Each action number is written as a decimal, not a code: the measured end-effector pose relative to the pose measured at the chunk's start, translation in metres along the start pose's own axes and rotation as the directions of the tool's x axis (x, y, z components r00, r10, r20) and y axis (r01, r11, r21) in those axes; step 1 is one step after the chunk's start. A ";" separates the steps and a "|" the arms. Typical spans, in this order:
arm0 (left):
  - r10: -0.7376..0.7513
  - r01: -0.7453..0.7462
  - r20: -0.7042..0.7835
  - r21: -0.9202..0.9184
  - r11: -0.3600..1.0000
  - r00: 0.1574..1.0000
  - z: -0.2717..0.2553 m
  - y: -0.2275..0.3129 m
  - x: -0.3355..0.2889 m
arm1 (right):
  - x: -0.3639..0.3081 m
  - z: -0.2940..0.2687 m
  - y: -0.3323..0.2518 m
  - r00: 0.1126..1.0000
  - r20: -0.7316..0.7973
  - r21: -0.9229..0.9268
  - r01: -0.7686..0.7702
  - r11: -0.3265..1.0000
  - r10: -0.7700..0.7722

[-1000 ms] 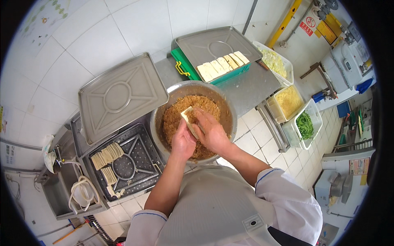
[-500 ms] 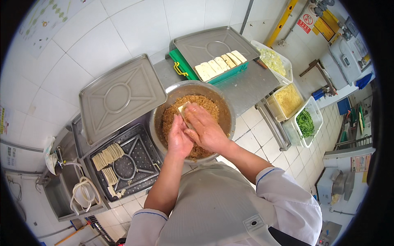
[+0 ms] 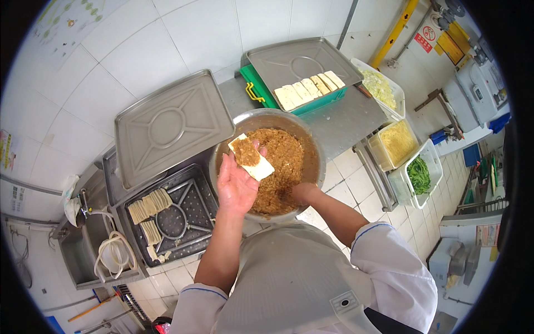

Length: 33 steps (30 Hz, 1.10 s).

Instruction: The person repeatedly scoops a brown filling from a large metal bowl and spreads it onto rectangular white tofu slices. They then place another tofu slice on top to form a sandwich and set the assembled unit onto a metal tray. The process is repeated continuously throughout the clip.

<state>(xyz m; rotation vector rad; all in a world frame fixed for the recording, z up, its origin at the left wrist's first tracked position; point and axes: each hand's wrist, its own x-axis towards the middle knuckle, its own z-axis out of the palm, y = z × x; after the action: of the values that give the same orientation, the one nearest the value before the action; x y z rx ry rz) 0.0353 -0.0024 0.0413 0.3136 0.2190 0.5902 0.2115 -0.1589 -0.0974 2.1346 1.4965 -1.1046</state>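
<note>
A pale rectangular wrapper [image 3: 260, 169] lies across the fingers of my left hand [image 3: 236, 186], palm up, over the bowl. Brown minced filling is spread over its far half, while the near half is bare. My right hand [image 3: 305, 193] reaches down into the right side of the filling [image 3: 281, 147]; its fingertips are hidden there, so I cannot see what they grip. The filling sits in a large round metal bowl [image 3: 316, 147]. In a dark perforated tray [image 3: 196, 189] at the left stand rows of thin pale wrappers [image 3: 150, 204].
Several pale folded pieces [image 3: 302, 92] line the front edge of a grey metal tray [image 3: 278, 58] on a green crate [image 3: 250, 78]. Another grey tray [image 3: 167, 128] leans at the left. Tubs of chopped cabbage [image 3: 378, 86], yellow shreds [image 3: 398, 142] and greens [image 3: 418, 173] stand at the right.
My hands have come apart. The left turned palm up, showing the wrapper with filling on it; the right moved right and down into the filling. The whole view shifted slightly.
</note>
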 end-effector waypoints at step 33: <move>0.020 -0.004 -0.104 0.152 0.988 0.994 -0.017 -0.019 0.019 | -0.087 -0.123 -0.065 0.299 -0.953 0.183 0.703 0.687 -0.052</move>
<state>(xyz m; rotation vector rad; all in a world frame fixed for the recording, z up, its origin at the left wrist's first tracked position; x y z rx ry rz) 0.0557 -0.0025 0.0163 0.4321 0.3648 0.6042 0.1898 -0.1117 0.0580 3.2286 2.5933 -0.4137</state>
